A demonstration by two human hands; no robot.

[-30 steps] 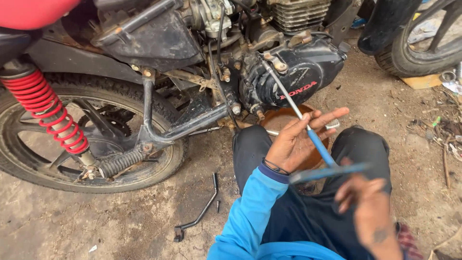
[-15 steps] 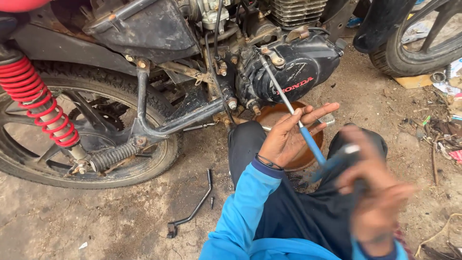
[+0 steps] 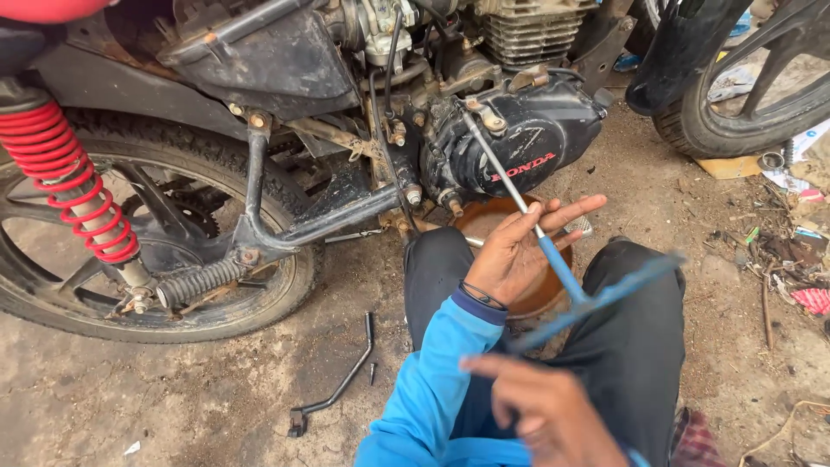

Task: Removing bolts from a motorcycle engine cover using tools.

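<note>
While the T-handle wrench [image 3: 553, 259] stayed seated on a bolt of the black engine cover [image 3: 527, 143], its blue crossbar had swung round from half a second earlier and showed as a blur, suggesting the tool was being spun. The left hand [image 3: 519, 251] lay with its fingers spread loosely around the shaft, steadying rather than clamping it. The right hand [image 3: 540, 402] hung low and blurred below the crossbar, fingers loosely curled, apparently holding nothing. A brown drain pan [image 3: 484, 220] sat under the engine, and a bent black lever [image 3: 341, 389] lay on the floor [image 3: 130, 398].
</note>
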